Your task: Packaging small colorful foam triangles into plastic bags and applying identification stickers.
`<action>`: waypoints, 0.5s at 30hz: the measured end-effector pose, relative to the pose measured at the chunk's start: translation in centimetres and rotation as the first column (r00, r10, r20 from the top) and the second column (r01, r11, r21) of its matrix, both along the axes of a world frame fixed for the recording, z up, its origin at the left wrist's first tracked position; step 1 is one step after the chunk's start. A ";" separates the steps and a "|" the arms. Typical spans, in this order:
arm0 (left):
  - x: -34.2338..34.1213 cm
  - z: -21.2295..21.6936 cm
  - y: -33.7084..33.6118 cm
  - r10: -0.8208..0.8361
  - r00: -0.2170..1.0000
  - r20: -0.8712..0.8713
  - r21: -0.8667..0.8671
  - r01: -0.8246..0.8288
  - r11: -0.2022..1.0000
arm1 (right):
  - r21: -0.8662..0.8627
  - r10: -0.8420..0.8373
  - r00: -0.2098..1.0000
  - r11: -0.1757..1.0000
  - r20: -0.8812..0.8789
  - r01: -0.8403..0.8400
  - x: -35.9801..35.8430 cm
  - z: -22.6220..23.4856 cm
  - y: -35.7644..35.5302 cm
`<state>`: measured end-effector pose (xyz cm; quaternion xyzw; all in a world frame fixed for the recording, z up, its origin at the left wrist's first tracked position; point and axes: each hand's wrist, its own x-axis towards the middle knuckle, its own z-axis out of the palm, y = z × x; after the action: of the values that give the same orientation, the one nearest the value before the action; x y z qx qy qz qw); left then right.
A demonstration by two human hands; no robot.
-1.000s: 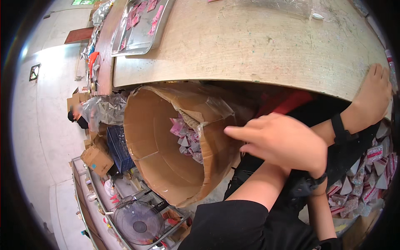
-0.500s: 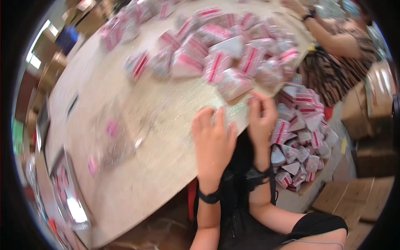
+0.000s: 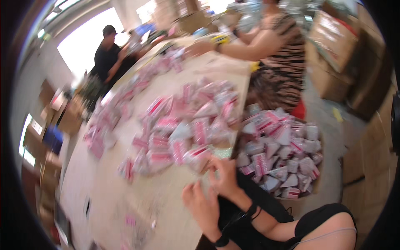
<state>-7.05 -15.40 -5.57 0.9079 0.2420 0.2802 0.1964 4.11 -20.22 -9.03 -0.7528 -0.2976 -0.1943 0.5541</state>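
Several small clear packets with pink stripes and white contents lie heaped on the pale wooden table [image 3: 166, 212]. At the heap's near edge is a packet [image 3: 198, 157], close to the fingertips of my right hand [image 3: 225, 177]. My right thumb and fingers are pinched together; whatever they hold, if anything, is too blurred to make out. My left hand [image 3: 202, 204] is beside it, over the table's near edge, its fingers bent but apart from the thumb, and nothing shows in it. Both wrists wear black bands.
A pile of similar packets [image 3: 283, 154] stands below table level to the right. Across the corner, a person in a striped top [image 3: 279, 50] reaches over the table; another person in black [image 3: 110, 62] is at the far left. Cardboard boxes [image 3: 333, 54] stand at right.
The view has swung up and to the right, bringing the far person into sight. My hands have drawn closer together, and the left fingers are more bent.
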 end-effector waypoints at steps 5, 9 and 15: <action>-0.7 0.9 0.5 0.004 1.000 -0.017 0.089 -0.002 0.996 | 0.016 0.049 0.998 0.999 -0.030 -0.049 -0.7 0.0 1.2; -0.6 0.9 0.2 0.019 0.997 -0.076 0.104 -0.011 0.995 | 0.002 0.004 1.000 1.000 -0.031 -0.004 -0.9 0.6 0.3; -1.2 1.4 0.9 0.032 0.999 -0.026 0.192 -0.026 0.981 | -0.037 0.019 1.000 0.999 -0.013 -0.019 -1.5 1.4 0.6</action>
<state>-8.25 -14.54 -4.22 0.9230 0.2298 0.2917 0.1004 2.61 -19.64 -7.66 -0.7614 -0.3047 -0.1785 0.5436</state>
